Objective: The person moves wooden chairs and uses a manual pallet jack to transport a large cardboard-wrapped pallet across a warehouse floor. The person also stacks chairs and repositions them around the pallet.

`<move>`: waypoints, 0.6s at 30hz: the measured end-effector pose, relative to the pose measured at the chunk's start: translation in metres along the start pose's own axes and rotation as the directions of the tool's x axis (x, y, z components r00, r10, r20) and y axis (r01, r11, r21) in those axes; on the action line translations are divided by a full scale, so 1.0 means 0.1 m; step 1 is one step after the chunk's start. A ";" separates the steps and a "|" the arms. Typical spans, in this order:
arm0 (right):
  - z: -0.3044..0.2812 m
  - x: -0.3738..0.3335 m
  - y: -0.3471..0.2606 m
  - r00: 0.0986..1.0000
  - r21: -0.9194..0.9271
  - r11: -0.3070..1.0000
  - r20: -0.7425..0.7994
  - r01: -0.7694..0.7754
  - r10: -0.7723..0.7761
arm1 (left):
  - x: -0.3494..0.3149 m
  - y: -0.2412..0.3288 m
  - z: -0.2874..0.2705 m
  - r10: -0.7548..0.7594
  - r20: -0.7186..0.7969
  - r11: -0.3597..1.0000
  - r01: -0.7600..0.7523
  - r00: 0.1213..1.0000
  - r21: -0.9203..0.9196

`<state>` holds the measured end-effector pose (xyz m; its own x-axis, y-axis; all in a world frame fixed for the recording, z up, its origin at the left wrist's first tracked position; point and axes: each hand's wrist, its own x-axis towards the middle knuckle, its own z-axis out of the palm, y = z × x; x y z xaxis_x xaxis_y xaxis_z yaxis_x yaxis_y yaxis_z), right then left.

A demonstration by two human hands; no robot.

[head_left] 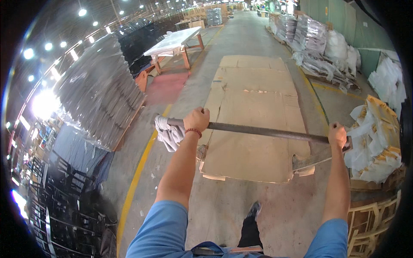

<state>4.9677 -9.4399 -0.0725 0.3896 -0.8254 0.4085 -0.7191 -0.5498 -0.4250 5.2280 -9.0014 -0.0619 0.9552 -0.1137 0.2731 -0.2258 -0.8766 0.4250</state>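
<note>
Evidently both hands clenched round grey metal bar (262, 130): left hand (197, 119) just right of grey cloth (170, 132) at bar's left end, right hand (337, 134) close to right end. Bar spans near end of what looks like cardboard-topped cart (254, 112), low over floor (172, 206). Bar probably stiff, sturdy, maybe slick; cart likely heavy to start, easier once rolling (underside hidden, so only guess). Top looks creased, bendable, poor handhold. Best grip: bare bar, hands wide apart, off loose cloth.
</note>
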 end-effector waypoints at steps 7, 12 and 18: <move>1.16 1.59 -0.91 0.991 -0.120 0.991 0.115 -0.056 0.070 | 1.87 0.36 0.87 0.032 -0.095 0.999 -0.033 0.995 -0.007; 1.99 2.66 -1.40 0.991 -0.105 0.992 0.111 -0.069 0.081 | 3.19 0.80 1.44 -0.043 -0.053 0.999 0.043 0.998 0.005; 2.97 3.96 -2.03 0.996 -0.137 0.990 0.087 -0.024 0.036 | 4.74 1.18 2.16 0.014 -0.084 0.999 -0.018 0.996 -0.045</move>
<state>5.4389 -9.6935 -0.0637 0.4117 -0.8529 0.3212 -0.8004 -0.5069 -0.3200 5.6951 -9.2594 -0.0684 0.9325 -0.0868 0.3506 -0.2517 -0.8523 0.4585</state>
